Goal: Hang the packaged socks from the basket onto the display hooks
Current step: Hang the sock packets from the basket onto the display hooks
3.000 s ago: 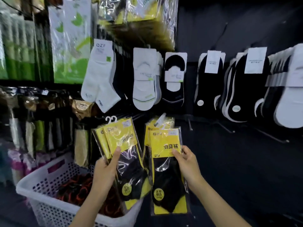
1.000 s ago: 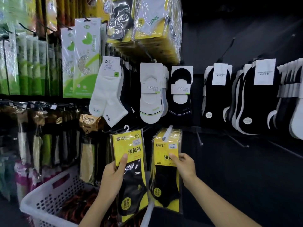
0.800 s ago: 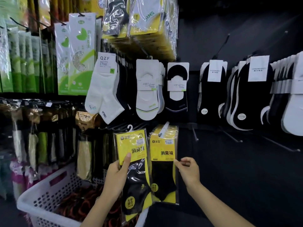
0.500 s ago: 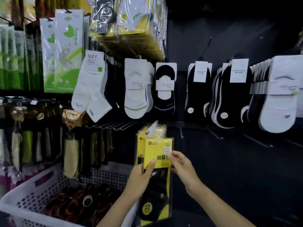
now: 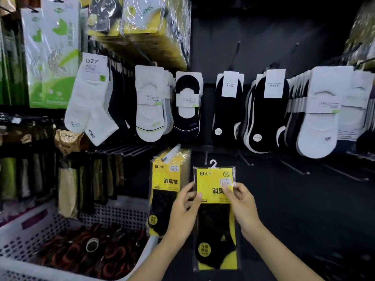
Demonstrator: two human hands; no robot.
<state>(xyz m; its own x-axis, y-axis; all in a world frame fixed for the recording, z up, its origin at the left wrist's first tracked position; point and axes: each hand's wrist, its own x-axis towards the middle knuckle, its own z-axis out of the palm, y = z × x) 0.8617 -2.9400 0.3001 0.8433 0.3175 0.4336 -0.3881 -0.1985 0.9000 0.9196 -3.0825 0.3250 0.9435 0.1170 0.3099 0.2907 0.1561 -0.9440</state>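
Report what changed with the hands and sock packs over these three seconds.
The right hand hung its pack on the hanging stack and let go. The left hand carried its sock pack rightward past the stack; the right hand took hold of it too, so both now pinch it, unhung. The basket and wall socks stayed put.

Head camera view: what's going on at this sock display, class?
A person holds one yellow sock pack, left hand and right hand pinching its card. It is just right of matching packs already hanging on a hook. Its white hanger does not look hooked yet. The white basket stands lower left.
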